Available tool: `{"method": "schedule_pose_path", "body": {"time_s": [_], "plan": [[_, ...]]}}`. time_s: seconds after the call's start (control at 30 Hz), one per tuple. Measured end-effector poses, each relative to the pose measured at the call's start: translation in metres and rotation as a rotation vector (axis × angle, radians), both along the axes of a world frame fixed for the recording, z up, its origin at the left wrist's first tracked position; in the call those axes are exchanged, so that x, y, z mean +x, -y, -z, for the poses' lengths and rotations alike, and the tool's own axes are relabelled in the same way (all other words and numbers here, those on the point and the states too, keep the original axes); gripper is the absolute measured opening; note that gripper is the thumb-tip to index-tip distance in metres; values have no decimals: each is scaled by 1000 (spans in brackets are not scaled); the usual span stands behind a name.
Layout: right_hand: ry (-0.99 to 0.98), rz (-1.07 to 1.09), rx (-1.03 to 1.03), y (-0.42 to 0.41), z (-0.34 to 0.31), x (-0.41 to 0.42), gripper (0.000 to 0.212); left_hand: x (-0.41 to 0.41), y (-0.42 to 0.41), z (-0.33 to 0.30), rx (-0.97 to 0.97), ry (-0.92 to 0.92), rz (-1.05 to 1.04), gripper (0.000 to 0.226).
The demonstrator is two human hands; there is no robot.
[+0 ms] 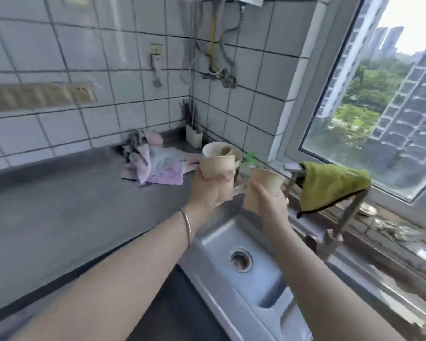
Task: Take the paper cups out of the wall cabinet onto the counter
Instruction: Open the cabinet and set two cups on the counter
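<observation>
above the far corner of the steel sink [214, 238] we see both hands held out in the air, each closed around paper cups. the left hand [210, 190] wraps its fingers around the lower part of a nested stack of paper cups [218, 159], which leans so that its open mouth faces us; we count at least two rims, and something crumpled shows inside the top one. a thin bangle [186, 226] sits on the left wrist. the right hand [269, 201] grips a single paper cup [262, 187] from the side, thumb across its wall, the cup tilted with its mouth up and to the right. the two loads are near each other but apart. neither is touching the grey counter [59, 200], which stretches away to the left below them. on the counter beyond the hands lies a pink cloth [158, 167], and a white utensil holder [194, 136] stands in the tiled corner. a green cloth [330, 183] hangs over the tap beside the window. the whole view is somewhat blurred.
</observation>
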State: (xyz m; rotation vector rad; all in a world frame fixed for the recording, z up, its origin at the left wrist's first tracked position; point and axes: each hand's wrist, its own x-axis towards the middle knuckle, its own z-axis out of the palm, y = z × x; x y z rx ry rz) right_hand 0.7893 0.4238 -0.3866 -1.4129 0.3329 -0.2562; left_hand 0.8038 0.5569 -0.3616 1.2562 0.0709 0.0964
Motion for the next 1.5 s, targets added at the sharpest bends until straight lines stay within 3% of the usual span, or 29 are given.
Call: {"method": "schedule_pose_path", "body": {"time_s": [0.07, 0.3, 0.43, 0.57, 0.73, 0.83, 1.03, 1.2, 1.33, 1.5], "plan": [[-31, -96, -2, -47, 9, 24, 47, 9, -46, 11, 29, -32, -97, 23], [-120, -390, -18, -228, 35, 88, 18, 40, -227, 44, 60, -109, -432, 38], [-139, -475, -14, -325, 47, 120, 26, 56, -325, 56, 84, -142, -516, 41], [-166, -532, 12, -407, 59, 145, 10, 73, -401, 69, 101, -174, -571, 59], [-233, -625, 5, -483, 76, 177, 35, 96, -464, 84, 70, -223, -646, 80], [-265, -681, -26, -522, 89, 203, 41, 116, -500, 101, 50, -251, -678, 74], [-348, -814, -115, -591, 116, 253, 44, 154, -567, 135, 39, -356, -817, 47], [-390, -887, -164, -647, 138, 281, 37, 170, -615, 157, 13, -426, -866, 51], [-430, -922, -183, -681, 156, 291, 40, 182, -644, 179, 65, -463, -863, 81], [-355, -922, -235, -718, 187, 307, 41, 204, -674, 216, 89, -545, -881, 61]]}}
